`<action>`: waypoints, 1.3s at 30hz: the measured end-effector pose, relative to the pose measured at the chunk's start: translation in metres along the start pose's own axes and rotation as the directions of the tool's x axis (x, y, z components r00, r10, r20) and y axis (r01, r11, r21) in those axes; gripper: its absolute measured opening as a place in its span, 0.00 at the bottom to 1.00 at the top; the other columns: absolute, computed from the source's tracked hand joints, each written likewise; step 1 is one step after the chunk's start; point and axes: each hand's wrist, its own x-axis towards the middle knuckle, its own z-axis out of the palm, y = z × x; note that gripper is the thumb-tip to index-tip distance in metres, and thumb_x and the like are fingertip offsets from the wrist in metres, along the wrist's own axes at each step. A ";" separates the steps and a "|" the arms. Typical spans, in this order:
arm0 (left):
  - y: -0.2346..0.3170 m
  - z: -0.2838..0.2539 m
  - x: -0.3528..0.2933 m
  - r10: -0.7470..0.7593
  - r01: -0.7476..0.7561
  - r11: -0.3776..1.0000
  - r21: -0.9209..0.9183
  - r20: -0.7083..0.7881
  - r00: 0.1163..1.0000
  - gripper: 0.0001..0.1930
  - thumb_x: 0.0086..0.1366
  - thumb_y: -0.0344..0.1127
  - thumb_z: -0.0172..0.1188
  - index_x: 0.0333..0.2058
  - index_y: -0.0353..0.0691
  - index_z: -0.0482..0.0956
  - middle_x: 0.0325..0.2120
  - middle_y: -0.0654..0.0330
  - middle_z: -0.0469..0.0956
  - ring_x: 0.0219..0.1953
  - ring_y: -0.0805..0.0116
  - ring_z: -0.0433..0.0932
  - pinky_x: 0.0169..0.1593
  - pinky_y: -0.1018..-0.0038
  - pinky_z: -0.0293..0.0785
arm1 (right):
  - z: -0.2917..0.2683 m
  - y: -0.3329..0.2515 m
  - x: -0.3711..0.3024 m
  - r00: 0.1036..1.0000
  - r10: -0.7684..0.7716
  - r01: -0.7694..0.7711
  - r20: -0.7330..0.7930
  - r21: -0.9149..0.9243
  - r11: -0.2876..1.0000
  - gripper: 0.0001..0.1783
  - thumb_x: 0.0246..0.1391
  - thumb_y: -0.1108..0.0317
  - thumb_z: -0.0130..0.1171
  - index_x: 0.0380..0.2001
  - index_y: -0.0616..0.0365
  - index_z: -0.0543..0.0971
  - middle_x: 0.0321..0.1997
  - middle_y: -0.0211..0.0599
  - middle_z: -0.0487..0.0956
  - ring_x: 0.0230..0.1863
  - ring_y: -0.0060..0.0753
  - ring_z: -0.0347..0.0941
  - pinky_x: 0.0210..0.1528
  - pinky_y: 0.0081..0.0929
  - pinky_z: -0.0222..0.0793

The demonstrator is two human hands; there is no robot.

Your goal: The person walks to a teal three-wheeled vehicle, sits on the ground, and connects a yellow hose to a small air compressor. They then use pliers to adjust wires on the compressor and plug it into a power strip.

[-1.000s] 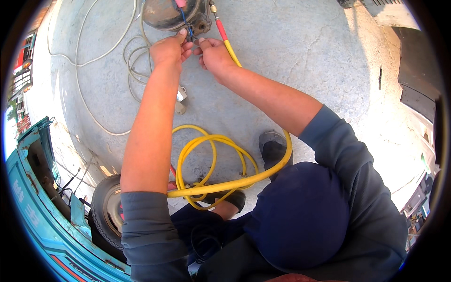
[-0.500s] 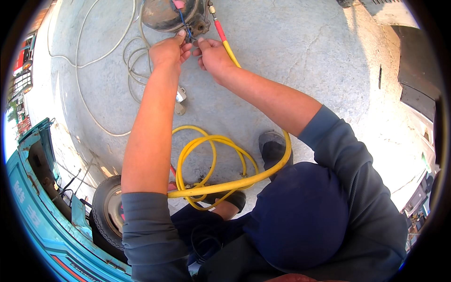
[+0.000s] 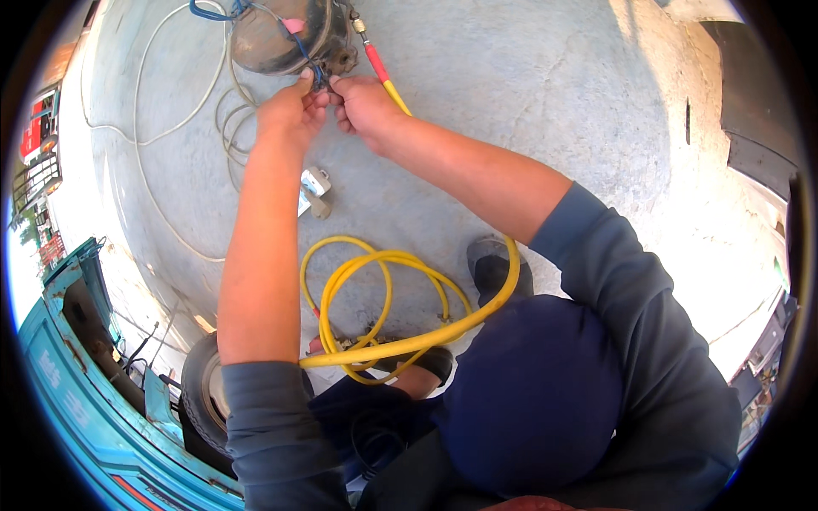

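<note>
A dark, rounded metal tank (image 3: 285,38) lies on the concrete at the top, with a pink patch and blue cord (image 3: 300,44) across it. My left hand (image 3: 291,111) is at its lower edge, thumb and fingertips pinched at the cord's end. Close beside it, my right hand (image 3: 371,106) has thumb and curled fingers pressed at the same spot. A small dark piece shows between the hands, but the fingers cover most of it. The red-sleeved end of a yellow hose (image 3: 379,66), with a metal coupling, reaches the tank's right side.
The hose's yellow loops (image 3: 388,255) lie near my shoes (image 3: 498,266). A white power socket (image 3: 313,180) with a grey plug sits beside my left forearm. Thin pale cable (image 3: 141,111) winds across the floor. At left stand a turquoise vehicle (image 3: 77,417) and a tyre (image 3: 203,387).
The tank and both hands appear slightly further left and lower. My right hand has come closer to my left at the tank's edge. More blue cord shows at the top.
</note>
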 end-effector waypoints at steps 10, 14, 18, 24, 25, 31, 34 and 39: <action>0.008 -0.007 0.006 -0.043 0.039 0.998 0.048 0.085 0.995 0.10 0.70 0.44 0.65 0.37 0.45 0.81 0.26 0.69 0.82 0.27 0.79 0.79 0.31 0.79 0.76 | 0.013 0.010 -0.007 0.989 -0.005 0.004 -0.148 -0.007 1.000 0.17 0.72 0.55 0.48 0.38 0.56 0.77 0.30 0.29 0.75 0.23 0.23 0.67 0.21 0.27 0.63; 0.009 -0.007 0.002 -0.048 0.050 0.999 -0.012 0.120 0.992 0.11 0.70 0.43 0.65 0.38 0.41 0.80 0.28 0.64 0.83 0.29 0.75 0.81 0.32 0.77 0.79 | 0.008 0.009 -0.006 0.990 0.029 -0.029 -0.140 0.003 1.000 0.17 0.72 0.55 0.47 0.42 0.56 0.78 0.31 0.31 0.75 0.23 0.24 0.67 0.21 0.27 0.63; 0.009 -0.016 0.002 -0.061 0.084 0.989 -0.118 0.186 0.981 0.13 0.71 0.39 0.61 0.43 0.35 0.76 0.35 0.54 0.83 0.35 0.65 0.83 0.39 0.71 0.82 | 0.005 0.010 -0.007 0.988 0.031 -0.028 -0.151 0.017 0.999 0.17 0.72 0.55 0.46 0.45 0.57 0.77 0.33 0.32 0.75 0.24 0.24 0.66 0.22 0.27 0.63; 0.001 -0.013 -0.018 -0.054 0.117 0.954 -0.275 0.228 0.972 0.15 0.67 0.31 0.49 0.51 0.31 0.69 0.42 0.47 0.80 0.42 0.55 0.82 0.49 0.62 0.80 | 0.000 0.008 -0.009 0.992 0.051 -0.051 -0.117 0.005 0.999 0.17 0.72 0.55 0.47 0.46 0.57 0.76 0.34 0.32 0.75 0.24 0.24 0.66 0.23 0.26 0.64; -0.004 -0.013 -0.023 -0.034 0.076 0.969 -0.237 0.176 0.984 0.14 0.66 0.29 0.48 0.48 0.32 0.71 0.40 0.49 0.80 0.40 0.57 0.81 0.47 0.64 0.80 | 0.002 0.008 -0.012 0.992 0.060 -0.060 -0.113 0.005 0.998 0.17 0.72 0.55 0.47 0.46 0.58 0.76 0.34 0.32 0.75 0.25 0.23 0.66 0.23 0.26 0.65; -0.044 -0.069 -0.081 0.102 -0.119 0.932 0.342 0.068 0.992 0.07 0.62 0.27 0.47 0.29 0.41 0.75 0.27 0.60 0.78 0.27 0.72 0.75 0.32 0.73 0.75 | -0.006 0.000 -0.054 0.984 0.144 -0.167 -0.105 -0.261 0.951 0.15 0.70 0.59 0.50 0.48 0.58 0.77 0.31 0.26 0.73 0.27 0.19 0.66 0.29 0.26 0.67; -0.052 -0.122 -0.129 -0.033 -0.013 0.910 0.414 0.104 0.994 0.09 0.62 0.30 0.48 0.24 0.43 0.73 0.22 0.64 0.75 0.23 0.74 0.72 0.30 0.76 0.72 | -0.008 -0.012 -0.073 0.976 0.218 -0.199 -0.026 -0.525 0.827 0.14 0.70 0.59 0.51 0.45 0.58 0.78 0.31 0.26 0.74 0.28 0.18 0.67 0.30 0.25 0.67; -0.039 -0.178 -0.259 0.115 -0.199 0.914 0.353 0.244 0.963 0.11 0.63 0.32 0.51 0.21 0.40 0.69 0.19 0.65 0.70 0.21 0.73 0.68 0.27 0.75 0.67 | 0.010 -0.032 -0.088 0.931 0.217 0.244 0.295 -0.942 0.232 0.13 0.68 0.62 0.54 0.42 0.60 0.80 0.32 0.33 0.78 0.32 0.28 0.74 0.35 0.34 0.73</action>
